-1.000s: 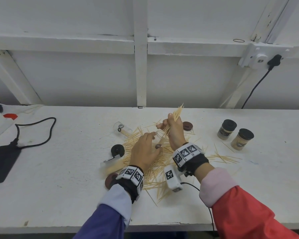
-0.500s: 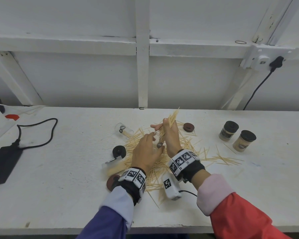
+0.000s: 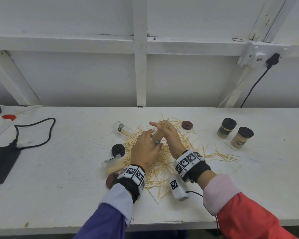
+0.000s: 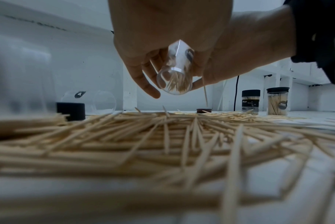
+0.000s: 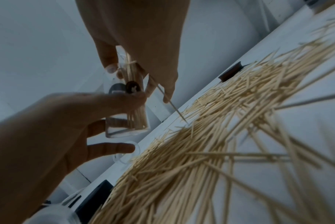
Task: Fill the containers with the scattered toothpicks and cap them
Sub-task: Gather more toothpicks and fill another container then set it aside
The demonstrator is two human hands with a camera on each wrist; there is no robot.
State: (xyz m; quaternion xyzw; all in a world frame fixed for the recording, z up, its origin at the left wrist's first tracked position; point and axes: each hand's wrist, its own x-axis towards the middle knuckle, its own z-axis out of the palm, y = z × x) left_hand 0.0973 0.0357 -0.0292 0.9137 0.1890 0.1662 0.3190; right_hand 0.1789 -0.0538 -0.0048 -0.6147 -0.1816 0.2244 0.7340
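A small clear container (image 3: 156,137) is held tilted above the toothpick pile (image 3: 162,161) in the middle of the table. My left hand (image 3: 153,139) grips its lower part, thumb across the label (image 5: 133,88). My right hand (image 3: 162,128) is at its mouth, fingers curled round a bundle of toothpicks (image 5: 131,66) that reaches down inside, index finger stretched out. From below, the container (image 4: 175,72) shows toothpicks standing in it. One stray toothpick (image 5: 169,100) hangs outside, caught in my right fingers.
An empty container (image 3: 123,128) lies behind the pile. A part-filled one (image 3: 110,163) lies front left near a black cap (image 3: 118,149) and a brown cap (image 3: 111,180). Another brown cap (image 3: 187,125) sits behind. Two capped full containers (image 3: 226,128) (image 3: 242,139) stand right. A black adapter (image 3: 2,161) lies far left.
My right hand has come down and left with its bundle, which stood high above the fist before and now sits inside the container that my left hand holds.
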